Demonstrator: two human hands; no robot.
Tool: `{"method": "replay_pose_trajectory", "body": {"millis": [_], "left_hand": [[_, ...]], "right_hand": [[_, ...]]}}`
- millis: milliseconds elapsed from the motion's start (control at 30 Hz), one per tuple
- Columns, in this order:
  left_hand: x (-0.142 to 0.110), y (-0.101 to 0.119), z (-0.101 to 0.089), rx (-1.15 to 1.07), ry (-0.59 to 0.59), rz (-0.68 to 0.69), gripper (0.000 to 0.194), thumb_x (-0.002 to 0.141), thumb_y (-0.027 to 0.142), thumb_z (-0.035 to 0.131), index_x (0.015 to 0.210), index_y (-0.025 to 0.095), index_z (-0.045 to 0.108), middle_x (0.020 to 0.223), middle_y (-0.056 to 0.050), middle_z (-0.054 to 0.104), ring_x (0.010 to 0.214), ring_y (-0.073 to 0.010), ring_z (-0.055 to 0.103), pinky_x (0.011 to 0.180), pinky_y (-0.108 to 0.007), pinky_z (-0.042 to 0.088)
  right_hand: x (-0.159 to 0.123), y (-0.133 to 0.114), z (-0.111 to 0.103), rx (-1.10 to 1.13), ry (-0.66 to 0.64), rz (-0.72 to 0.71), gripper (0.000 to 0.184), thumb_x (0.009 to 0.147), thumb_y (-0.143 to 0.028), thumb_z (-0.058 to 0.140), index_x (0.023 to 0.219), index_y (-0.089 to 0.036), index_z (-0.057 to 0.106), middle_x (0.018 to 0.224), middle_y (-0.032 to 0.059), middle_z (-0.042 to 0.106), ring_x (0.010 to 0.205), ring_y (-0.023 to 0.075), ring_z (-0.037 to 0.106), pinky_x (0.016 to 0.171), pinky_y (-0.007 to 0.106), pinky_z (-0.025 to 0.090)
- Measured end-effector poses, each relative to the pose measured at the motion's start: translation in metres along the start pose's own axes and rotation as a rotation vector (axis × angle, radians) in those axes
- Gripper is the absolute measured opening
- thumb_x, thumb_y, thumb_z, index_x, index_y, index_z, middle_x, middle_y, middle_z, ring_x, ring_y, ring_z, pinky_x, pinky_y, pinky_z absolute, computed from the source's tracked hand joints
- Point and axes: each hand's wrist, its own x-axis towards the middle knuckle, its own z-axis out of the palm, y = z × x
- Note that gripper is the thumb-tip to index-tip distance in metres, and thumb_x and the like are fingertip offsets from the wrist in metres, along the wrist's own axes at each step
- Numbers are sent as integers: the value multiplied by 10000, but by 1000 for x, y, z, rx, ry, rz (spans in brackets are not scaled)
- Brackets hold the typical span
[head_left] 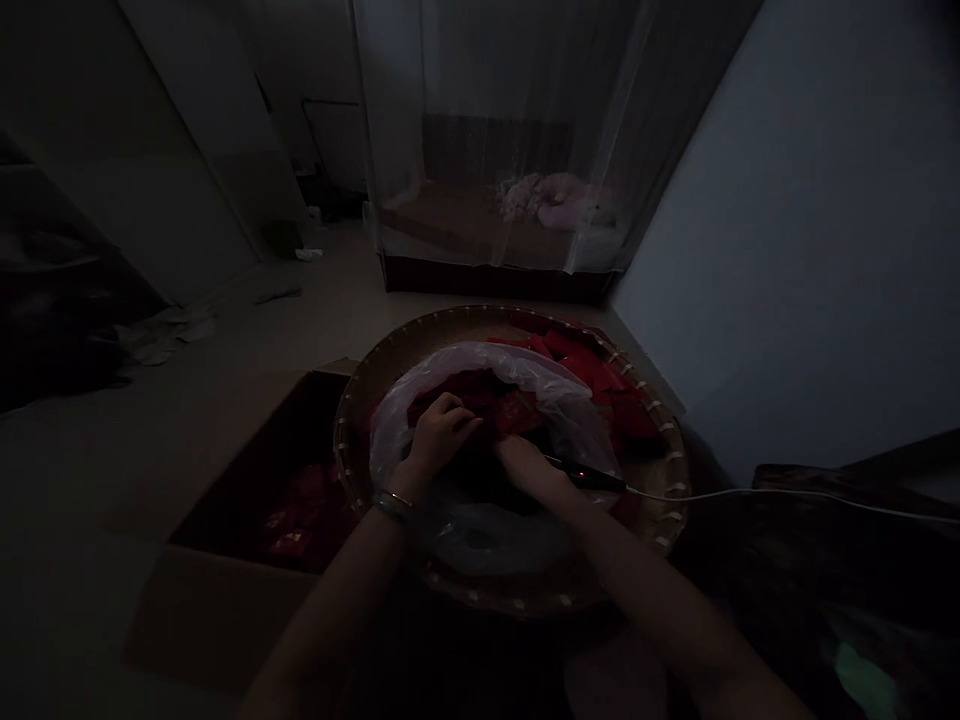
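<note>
L hand (444,432) is curled (nr R hand (529,466)).

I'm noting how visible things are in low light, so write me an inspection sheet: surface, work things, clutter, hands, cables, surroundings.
Surface: round woven tray with a bound rim.
Work things: translucent plastic bag lying open in the tray, with red items inside and more on the tray's far right side.
Clutter: open cardboard box at left, holding red items; dark heap at lower right, contents unclear.
Hands: left hand over the bag's opening, fingers bent; right hand at the opening, fingertips hidden in shadow.
Cables: pale cable running right from a dark device with a small red light.
Surroundings: dim room; sheer netting ahead, pale wall at right.
</note>
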Motion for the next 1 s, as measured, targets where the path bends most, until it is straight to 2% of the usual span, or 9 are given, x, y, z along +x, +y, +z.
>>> {"method": "replay_pose_trajectory", "body": {"millis": [233,333,433,500,600,667,767,867,1000], "left_hand": [[1,2,-1,-66,61,-31,82,810,253,631,800,175,652,847,-25,562,770,-118,570,687,-240,494],[2,2,-2,-61,79,-28,68,809,240,632,814,176,655,845,-23,569,783,-119,572,704,-242,500],[2,1,-2,-65,87,-26,62,799,240,642,812,182,661,839,-21,573,778,-120,574,705,-246,507],[2,0,-2,-68,78,-21,58,793,239,649,810,185,664,847,-23,574,782,-123,578,712,-252,513],[1,1,-2,-80,30,-1,49,803,216,635,823,188,670,882,-32,580,815,-130,587,731,-257,518],[0,3,-1,-88,-11,14,60,811,202,622,840,189,674,912,-40,582,835,-135,591,738,-260,519],[-1,5,-1,-100,-44,21,69,812,210,622,843,193,681,940,-50,584,838,-140,601,725,-259,523],[-1,5,0,-117,-64,12,77,813,205,618,838,200,690,964,-52,587,831,-137,612,720,-254,526],[-2,4,1,-128,-85,21,86,811,190,616,843,200,695,975,-59,596,834,-144,622,710,-257,531]], "right_hand": [[5,4,9,32,25,-12,404,810,-42,429,1184,-134,547,1145,183,601,978,218,620,787,282,450],[6,3,10,106,43,-25,351,809,-35,411,1082,-136,607,1044,170,649,934,211,635,764,273,439],[5,7,7,133,64,-9,296,743,-46,488,987,-128,634,942,147,680,878,220,645,714,265,434],[3,14,2,207,122,-13,278,691,-69,540,944,-134,633,899,111,687,839,206,641,690,251,430],[-5,28,-12,484,276,-41,208,647,-110,569,842,-153,626,790,36,671,734,162,612,658,236,427],[-12,36,-24,672,356,-56,148,638,-134,569,778,-157,613,748,9,649,703,144,591,652,233,433],[-20,38,-44,888,461,-46,139,662,-219,589,791,-168,603,750,-9,634,668,130,570,633,238,445],[-20,28,-57,999,533,-48,153,665,-261,617,792,-177,603,753,-8,632,669,130,577,633,241,458],[-7,15,-57,982,544,-105,148,678,-239,606,811,-179,626,789,4,651,711,136,604,663,248,476]]}}
